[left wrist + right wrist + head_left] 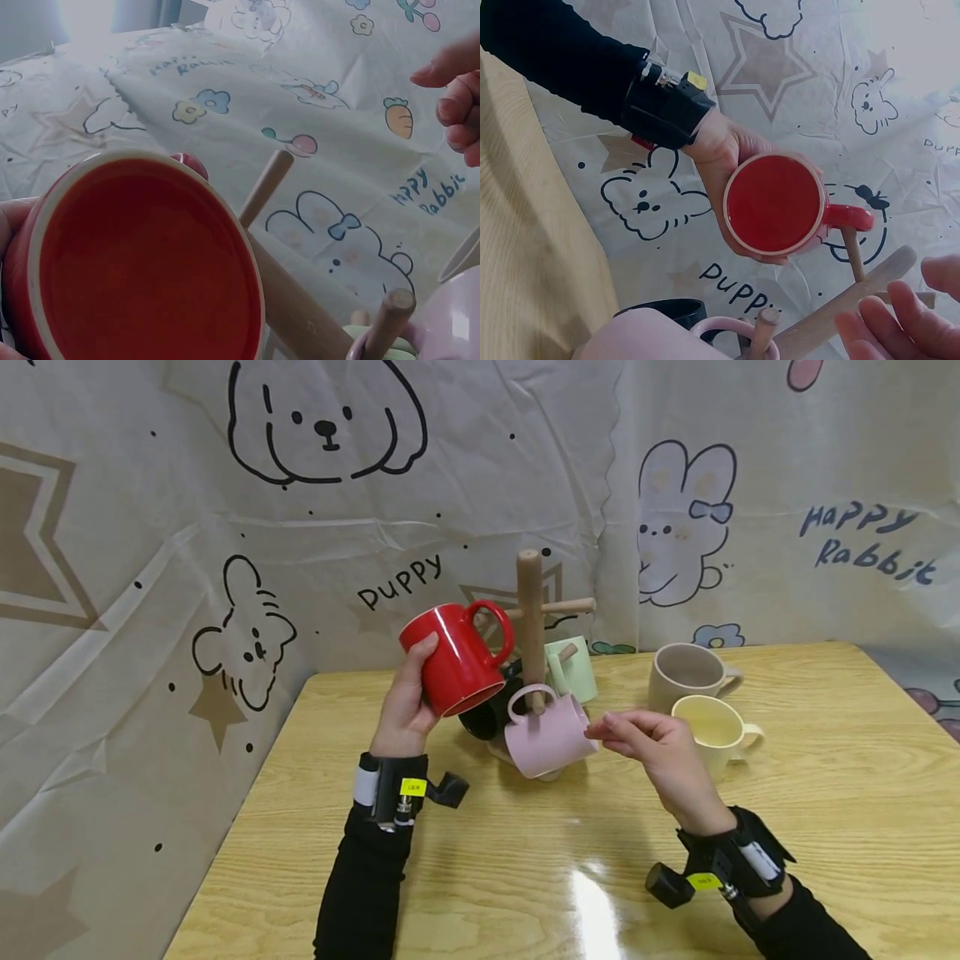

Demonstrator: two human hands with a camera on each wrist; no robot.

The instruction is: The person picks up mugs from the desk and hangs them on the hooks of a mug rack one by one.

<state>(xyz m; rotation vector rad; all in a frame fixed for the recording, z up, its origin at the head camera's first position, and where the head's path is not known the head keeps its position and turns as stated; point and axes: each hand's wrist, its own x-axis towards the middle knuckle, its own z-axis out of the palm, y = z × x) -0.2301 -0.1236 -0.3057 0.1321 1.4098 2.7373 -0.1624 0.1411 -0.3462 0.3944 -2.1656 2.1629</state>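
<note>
My left hand (405,718) grips a red mug (457,668) round its body, thumb on the near side. The mug is tilted, its base towards the head camera and its handle pointing at a wooden mug rack (529,627). Whether an upper peg passes through that handle, I cannot tell. A pink mug (547,743) hangs by its handle on a lower front peg. Just right of its rim in the head view is my right hand (660,760), fingers loosely bent and holding nothing; in the left wrist view this hand (457,97) appears apart from the pink mug.
A black mug (480,722) and a pale green mug (577,672) are on the rack's lower part. To the right, a grey-beige mug (675,677) and a yellow mug (708,735) stand upright on the wooden table (480,877). Printed cloth (480,460) hangs behind.
</note>
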